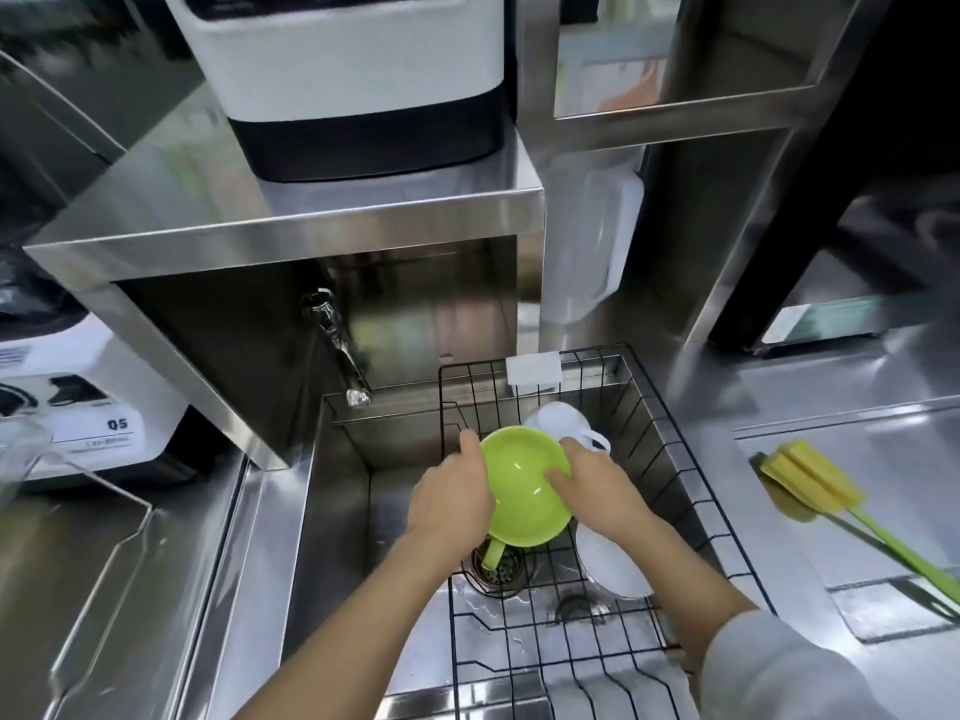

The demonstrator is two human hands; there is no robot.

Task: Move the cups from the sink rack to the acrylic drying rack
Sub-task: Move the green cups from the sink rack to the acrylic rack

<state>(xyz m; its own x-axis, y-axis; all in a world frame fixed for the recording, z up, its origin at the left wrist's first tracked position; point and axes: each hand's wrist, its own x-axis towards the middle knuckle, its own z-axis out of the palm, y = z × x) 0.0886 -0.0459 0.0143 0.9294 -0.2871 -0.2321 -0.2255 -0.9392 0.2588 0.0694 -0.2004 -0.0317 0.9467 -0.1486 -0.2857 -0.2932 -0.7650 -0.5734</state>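
Over the sink rack (675,444), green cup (524,485) between left hand (451,498), right hand (597,488)

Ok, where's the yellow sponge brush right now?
The yellow sponge brush lies on the steel counter at the right of the head view, beside the black wire sink rack, untouched.

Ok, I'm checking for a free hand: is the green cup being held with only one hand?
No, both hands are on the green cup: the left hand grips its left rim and the right hand its right rim.
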